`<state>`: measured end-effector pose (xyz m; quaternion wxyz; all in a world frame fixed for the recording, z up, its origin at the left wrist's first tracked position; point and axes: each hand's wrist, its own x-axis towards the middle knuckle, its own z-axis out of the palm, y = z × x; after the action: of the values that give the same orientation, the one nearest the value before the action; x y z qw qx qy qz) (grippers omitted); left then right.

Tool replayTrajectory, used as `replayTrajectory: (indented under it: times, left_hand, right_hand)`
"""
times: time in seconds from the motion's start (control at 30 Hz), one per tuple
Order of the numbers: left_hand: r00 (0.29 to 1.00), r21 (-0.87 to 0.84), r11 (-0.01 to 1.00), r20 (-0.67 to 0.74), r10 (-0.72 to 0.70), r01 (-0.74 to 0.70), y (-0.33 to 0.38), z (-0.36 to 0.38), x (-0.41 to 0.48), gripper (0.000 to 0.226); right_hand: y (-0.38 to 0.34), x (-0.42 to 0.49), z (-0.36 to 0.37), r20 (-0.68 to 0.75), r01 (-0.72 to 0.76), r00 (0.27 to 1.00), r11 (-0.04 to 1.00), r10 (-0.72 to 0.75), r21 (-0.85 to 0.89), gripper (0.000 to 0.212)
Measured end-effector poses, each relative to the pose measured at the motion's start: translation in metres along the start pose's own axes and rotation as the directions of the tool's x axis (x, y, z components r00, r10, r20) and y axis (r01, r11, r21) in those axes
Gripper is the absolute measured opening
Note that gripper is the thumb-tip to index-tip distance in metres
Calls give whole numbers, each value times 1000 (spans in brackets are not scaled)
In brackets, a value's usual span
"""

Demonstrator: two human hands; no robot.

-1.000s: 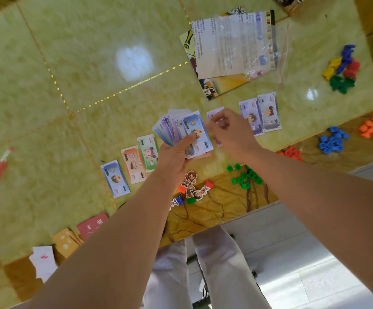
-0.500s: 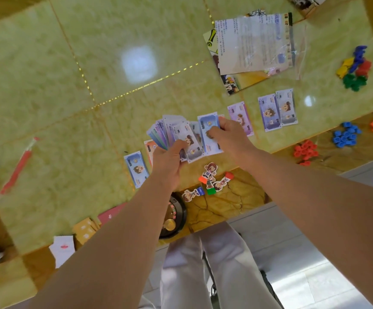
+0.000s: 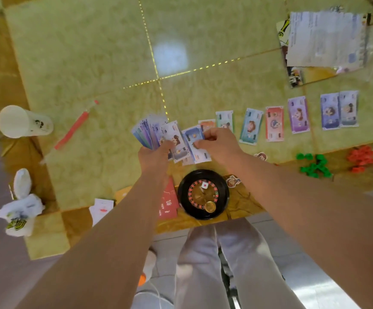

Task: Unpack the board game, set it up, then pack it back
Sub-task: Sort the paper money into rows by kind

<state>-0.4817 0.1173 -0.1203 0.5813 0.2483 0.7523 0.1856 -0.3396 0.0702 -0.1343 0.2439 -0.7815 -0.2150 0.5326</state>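
Observation:
My left hand (image 3: 156, 156) grips a fanned stack of play-money notes (image 3: 152, 132) above the green table (image 3: 87, 70). My right hand (image 3: 218, 142) pinches a blue note (image 3: 193, 136) at the right end of that fan. A row of single notes (image 3: 274, 123) lies face up on the table to the right, from orange through teal, red and purple to two lilac ones (image 3: 339, 111). A black roulette wheel (image 3: 203, 194) with a white die on it sits at the near edge, under my wrists.
Green pieces (image 3: 313, 165) and red pieces (image 3: 360, 158) lie in heaps at the right. A rules sheet in a clear bag (image 3: 326, 39) is at the far right. A white cup (image 3: 23, 121), a red stick (image 3: 73, 129), red cards (image 3: 167, 200) and crumpled tissue (image 3: 20, 204) lie left.
The view has swung left, bringing the cup, tissue and roulette wheel into sight. My right hand has come back to the fan and now pinches a blue note; more notes lie in the row.

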Motion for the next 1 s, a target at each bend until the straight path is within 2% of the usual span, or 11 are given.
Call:
replayTrajectory:
  times: [0.2, 0.27, 0.37, 0.53, 0.6, 0.63, 0.73, 0.8, 0.87, 1.0]
  left_hand:
    - [997, -105, 994, 78, 24, -15, -16, -35, 9, 20]
    - [996, -139, 990, 89, 19, -7, -21, -40, 12, 25]
    - [993, -179, 984, 115, 6, 15, -24, -43, 13, 34]
    - [991, -173, 985, 135, 1, 23, -23, -45, 13, 28]
    - [989, -150, 989, 151, 8, 14, -20, -43, 12, 26]
    - [987, -130, 991, 163, 11, 11, -19, -41, 12, 24]
    - [979, -79, 997, 202, -5, 21, -14, -28, 4, 21]
    - [970, -78, 997, 243, -9, 29, -10, -13, -4, 25]
    - [959, -99, 994, 282, -17, 47, -6, 2, -12, 21]
    - [940, -120, 985, 334, -76, 123, -3, 40, -26, 2]
  right_hand:
    - [1, 6, 38, -87, 114, 985, 942, -148, -316, 11]
    - [3, 8, 43, -128, 146, 972, 933, -197, -329, 12]
    - [7, 12, 47, -173, 169, 955, 923, -239, -347, 24]
    - [6, 13, 48, -229, 182, 933, 912, -278, -368, 38]
    - [2, 10, 44, -230, 226, 924, 921, -306, -317, 31]
    - [0, 9, 42, -211, 251, 930, 939, -302, -234, 26]
    - [-6, 2, 31, -44, 191, 981, 975, -187, 109, 22]
    - [-2, -1, 19, 50, 157, 985, 979, -165, 129, 19]
    - [3, -4, 5, 51, 160, 984, 976, -169, 150, 15]
    - [12, -7, -34, -48, 143, 990, 957, -136, 254, 12]
